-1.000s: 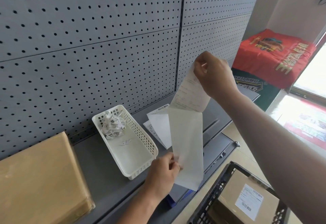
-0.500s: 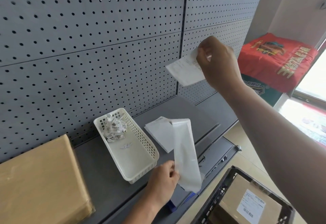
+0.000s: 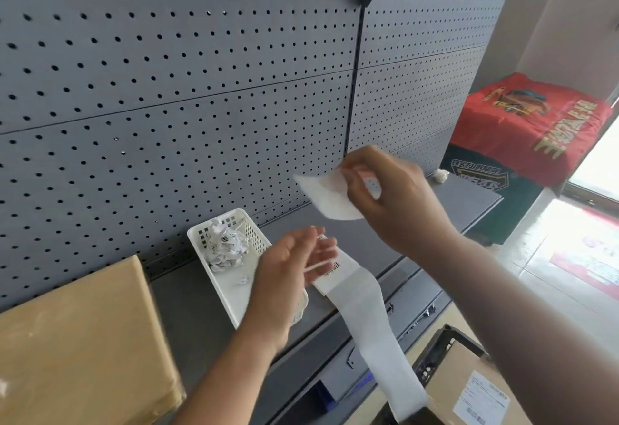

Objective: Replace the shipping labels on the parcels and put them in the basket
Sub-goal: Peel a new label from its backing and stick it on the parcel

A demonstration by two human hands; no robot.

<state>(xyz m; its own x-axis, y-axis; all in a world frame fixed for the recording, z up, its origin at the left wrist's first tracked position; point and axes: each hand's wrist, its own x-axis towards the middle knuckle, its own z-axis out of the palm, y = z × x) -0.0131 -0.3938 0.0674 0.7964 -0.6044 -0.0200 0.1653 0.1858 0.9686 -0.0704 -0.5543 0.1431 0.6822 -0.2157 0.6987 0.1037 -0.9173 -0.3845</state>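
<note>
Right hand (image 3: 392,200) grip pinched on white label (image 3: 330,198); left hand (image 3: 288,277) grip apart, fingers spread over backing strip (image 3: 371,324)

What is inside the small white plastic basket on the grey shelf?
Crumpled white paper labels fill its far end, one tiny scrap lies nearer; the left hand covers its near end.

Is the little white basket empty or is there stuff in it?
Not empty. The white basket holds a wad of crumpled labels at its far end.
</note>
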